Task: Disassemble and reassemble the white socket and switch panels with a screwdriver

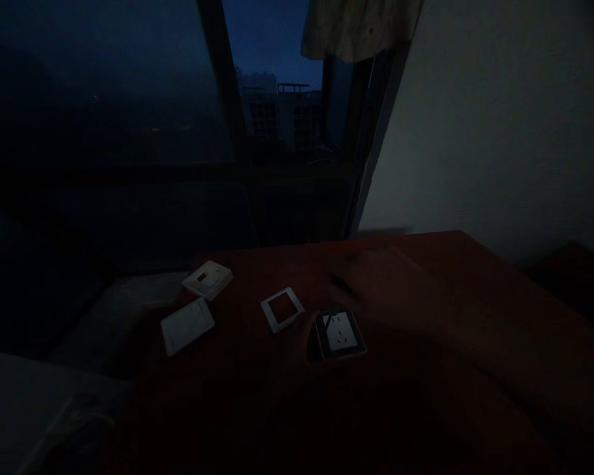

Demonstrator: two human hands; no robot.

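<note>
A wall socket (341,331) with a pale slotted face and a dark border lies low over the table. My left hand (299,349), very dim, is closed around its left edge. Above the socket, my right hand (376,280) grips a screwdriver (334,308) with some green on it. The thin dark shaft slants down to the upper left part of the socket face; whether the tip touches is too dark to tell. Just left of the socket lies a white square cover frame (272,320) with an open middle.
Farther left on the reddish table (242,270) are a white box-like plate (212,280) with a small dark opening and a flat white panel (187,326). A window (282,173) stands behind, with a curtain (359,26) above. A pale wall (485,132) rises at right. The room is very dark.
</note>
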